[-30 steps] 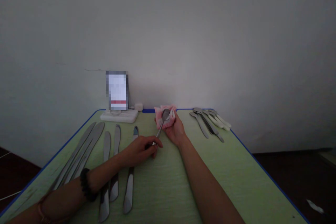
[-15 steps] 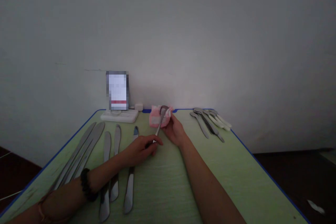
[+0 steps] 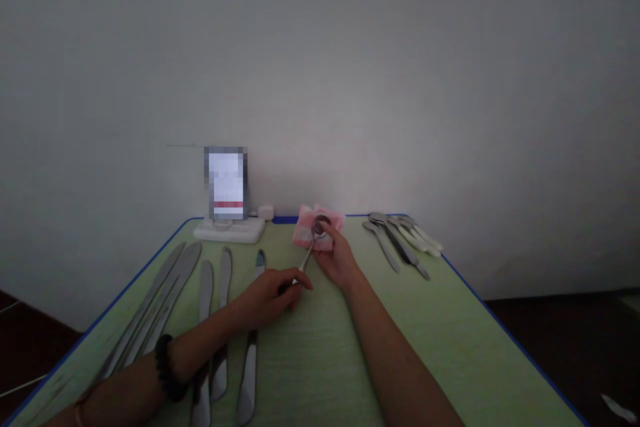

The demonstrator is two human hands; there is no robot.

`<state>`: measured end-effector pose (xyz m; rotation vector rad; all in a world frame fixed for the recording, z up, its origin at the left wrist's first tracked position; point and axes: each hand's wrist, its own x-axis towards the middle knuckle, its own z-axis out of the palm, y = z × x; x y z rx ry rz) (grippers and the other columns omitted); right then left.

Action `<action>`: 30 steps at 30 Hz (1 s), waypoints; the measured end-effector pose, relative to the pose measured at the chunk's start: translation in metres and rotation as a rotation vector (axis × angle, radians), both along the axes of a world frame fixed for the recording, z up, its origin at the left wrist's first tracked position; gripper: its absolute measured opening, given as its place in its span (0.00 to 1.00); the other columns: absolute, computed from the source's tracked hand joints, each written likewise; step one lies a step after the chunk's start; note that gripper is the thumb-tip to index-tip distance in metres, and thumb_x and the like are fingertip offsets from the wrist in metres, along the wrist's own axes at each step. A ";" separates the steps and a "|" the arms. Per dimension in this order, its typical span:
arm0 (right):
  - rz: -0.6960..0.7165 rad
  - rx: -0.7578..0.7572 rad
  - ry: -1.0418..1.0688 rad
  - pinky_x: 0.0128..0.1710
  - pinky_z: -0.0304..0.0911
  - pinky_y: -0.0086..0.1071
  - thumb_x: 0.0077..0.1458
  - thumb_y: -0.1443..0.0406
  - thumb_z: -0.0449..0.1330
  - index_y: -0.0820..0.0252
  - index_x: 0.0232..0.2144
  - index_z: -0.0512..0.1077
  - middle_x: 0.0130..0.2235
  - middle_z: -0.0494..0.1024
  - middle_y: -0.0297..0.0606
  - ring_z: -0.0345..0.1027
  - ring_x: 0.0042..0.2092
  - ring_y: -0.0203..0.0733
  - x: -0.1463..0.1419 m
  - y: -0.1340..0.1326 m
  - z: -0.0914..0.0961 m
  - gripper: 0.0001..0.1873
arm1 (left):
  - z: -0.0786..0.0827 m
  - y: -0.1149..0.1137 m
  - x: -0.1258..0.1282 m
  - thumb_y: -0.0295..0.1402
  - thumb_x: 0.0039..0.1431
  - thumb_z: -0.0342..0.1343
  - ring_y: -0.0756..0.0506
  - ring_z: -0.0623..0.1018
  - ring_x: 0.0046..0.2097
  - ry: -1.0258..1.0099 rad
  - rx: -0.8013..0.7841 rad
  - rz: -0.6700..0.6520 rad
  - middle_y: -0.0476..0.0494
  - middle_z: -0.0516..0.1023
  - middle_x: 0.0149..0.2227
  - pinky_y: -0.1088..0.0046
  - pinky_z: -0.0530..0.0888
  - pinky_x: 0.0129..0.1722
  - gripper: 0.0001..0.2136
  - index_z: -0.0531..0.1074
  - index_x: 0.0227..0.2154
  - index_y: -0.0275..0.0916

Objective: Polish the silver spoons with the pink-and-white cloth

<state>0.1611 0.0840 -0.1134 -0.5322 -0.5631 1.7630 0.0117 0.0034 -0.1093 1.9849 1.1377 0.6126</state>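
A metal spoon [image 3: 309, 253] slants above the table, bowl up and away from me. My left hand [image 3: 275, 293] pinches the end of its handle. Behind the bowl lies a pink and white cloth [image 3: 303, 232], which my right hand [image 3: 337, 257] holds from below. The right thumb presses on the spoon's bowl, so bowl and cloth are together in that hand; its other fingers are mostly hidden. Under and beside my left forearm lie several table knives [image 3: 249, 373].
Several spoons and white-handled cutlery [image 3: 400, 240] lie at the back right. A phone [image 3: 227, 183] stands on a white stand [image 3: 230, 232] at the back left, beside a white plug [image 3: 266, 213]. A wall [image 3: 320, 80] rises behind the green table [image 3: 320, 360].
The right thumb has come over onto the spoon's bowl, and the cloth has spread out to the right behind it. The whole view has shifted slightly, with things lower in frame.
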 end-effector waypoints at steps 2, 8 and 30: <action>0.016 -0.012 -0.033 0.32 0.68 0.30 0.44 0.70 0.61 0.62 0.33 0.72 0.30 0.78 0.33 0.70 0.31 0.36 -0.002 0.000 -0.002 0.09 | 0.000 0.000 0.001 0.30 0.58 0.45 0.53 0.64 0.22 -0.009 -0.005 0.001 0.54 0.68 0.20 0.80 0.60 0.23 0.11 0.71 0.38 0.36; -0.009 -0.033 -0.100 0.29 0.68 0.30 0.41 0.71 0.61 0.63 0.29 0.73 0.29 0.79 0.34 0.70 0.28 0.37 -0.004 -0.002 -0.003 0.08 | 0.000 0.001 0.001 0.29 0.58 0.45 0.54 0.64 0.21 -0.028 0.007 0.002 0.55 0.68 0.19 0.80 0.60 0.23 0.11 0.71 0.38 0.36; -0.024 0.052 -0.208 0.32 0.70 0.32 0.45 0.67 0.63 0.58 0.37 0.72 0.35 0.77 0.32 0.71 0.32 0.36 -0.008 -0.006 -0.003 0.14 | -0.002 -0.002 -0.001 0.28 0.58 0.43 0.53 0.61 0.21 -0.030 -0.016 0.010 0.55 0.62 0.18 0.78 0.58 0.22 0.12 0.71 0.38 0.35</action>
